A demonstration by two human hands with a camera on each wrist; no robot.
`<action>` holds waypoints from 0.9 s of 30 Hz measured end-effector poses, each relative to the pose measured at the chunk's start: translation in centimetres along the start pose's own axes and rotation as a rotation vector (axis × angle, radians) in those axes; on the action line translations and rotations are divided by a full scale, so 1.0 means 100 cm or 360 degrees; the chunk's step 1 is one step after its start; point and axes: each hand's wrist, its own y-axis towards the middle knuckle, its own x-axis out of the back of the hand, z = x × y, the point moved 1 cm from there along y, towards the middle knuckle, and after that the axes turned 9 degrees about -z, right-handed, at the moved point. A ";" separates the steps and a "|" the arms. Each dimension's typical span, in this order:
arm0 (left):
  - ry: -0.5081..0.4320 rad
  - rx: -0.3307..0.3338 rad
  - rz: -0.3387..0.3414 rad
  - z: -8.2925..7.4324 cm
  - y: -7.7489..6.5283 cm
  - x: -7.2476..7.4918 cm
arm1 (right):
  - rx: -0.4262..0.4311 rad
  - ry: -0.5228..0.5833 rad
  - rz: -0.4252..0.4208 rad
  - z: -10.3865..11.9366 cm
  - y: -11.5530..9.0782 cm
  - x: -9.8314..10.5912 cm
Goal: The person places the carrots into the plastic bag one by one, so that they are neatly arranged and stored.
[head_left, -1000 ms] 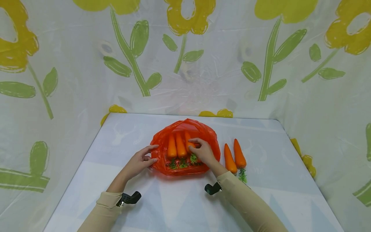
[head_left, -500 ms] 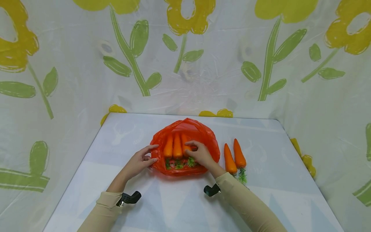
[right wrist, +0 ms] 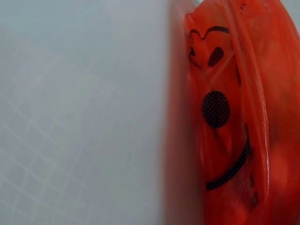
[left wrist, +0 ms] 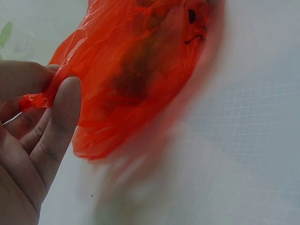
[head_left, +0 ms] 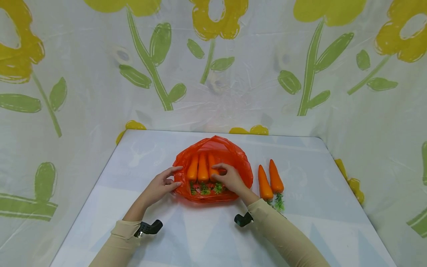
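A red plastic bag [head_left: 239,159] lies with its mouth spread toward me, three carrots with green tops inside it. My left hand [head_left: 162,187] pinches the bag's left edge between thumb and fingers; the left wrist view shows the thin film caught there. Reaching into the bag, my right hand [head_left: 231,178] holds the rightmost carrot [head_left: 212,163] between thumb and fingers, partly covering it. To its left lie the middle carrot [head_left: 202,168] and the left carrot [head_left: 192,170], side by side. The right wrist view shows the bag's printed side [right wrist: 215,110], but not the hand.
Two more carrots, one nearer [head_left: 265,185] and one farther right [head_left: 275,178], lie on the white table [head_left: 310,167] right of the bag, close to my right forearm. A flower-printed curtain [head_left: 253,81] surrounds the table's back and sides.
My right hand has shifted slightly left with the carrot it holds. The two carrots beside it have slid left, closer to the bag's left side. The left hand stays on the edge.
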 end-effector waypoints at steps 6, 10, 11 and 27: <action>0.0004 -0.0009 -0.0015 0.000 0.000 0.000 | 0.0009 -0.0027 0.0012 0.001 0.000 0.000; 0.0006 0.0013 -0.0022 0.001 0.000 0.001 | -0.0012 -0.0039 0.0033 0.002 -0.002 -0.001; 0.0009 0.0020 -0.0023 0.002 0.000 0.001 | -0.0018 -0.0040 0.0037 0.002 -0.002 -0.001; 0.0009 0.0028 -0.0028 0.004 -0.001 0.000 | -0.0015 -0.0057 0.0045 0.002 -0.006 0.002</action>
